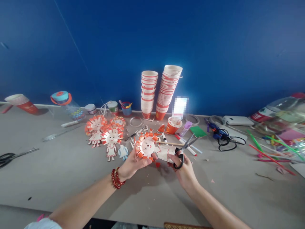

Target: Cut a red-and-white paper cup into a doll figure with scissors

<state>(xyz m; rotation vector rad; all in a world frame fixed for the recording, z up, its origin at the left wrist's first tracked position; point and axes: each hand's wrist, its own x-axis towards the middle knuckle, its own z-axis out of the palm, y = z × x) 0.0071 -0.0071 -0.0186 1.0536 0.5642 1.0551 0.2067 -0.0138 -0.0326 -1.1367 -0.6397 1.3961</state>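
Bottle label (pixel 260 115): red with pale marks, and no, too blurred to read!
Leaning cup stack (pixel 167 92): tiny yellow mark down low, too small to make out!
Bright patch (pixel 180 107): all pixelated, nothing legible!

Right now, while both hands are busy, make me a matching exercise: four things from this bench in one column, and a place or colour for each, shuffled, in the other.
Column one
1. Paper face with orange fringe
2. Open scissors
3. Wrist beads
4. Tall cup stacks

Column two
A. Dark red
B. Standing in front of the blue wall
C. In the left hand
D. In the right hand

Right pairs: 1-C, 2-D, 3-A, 4-B
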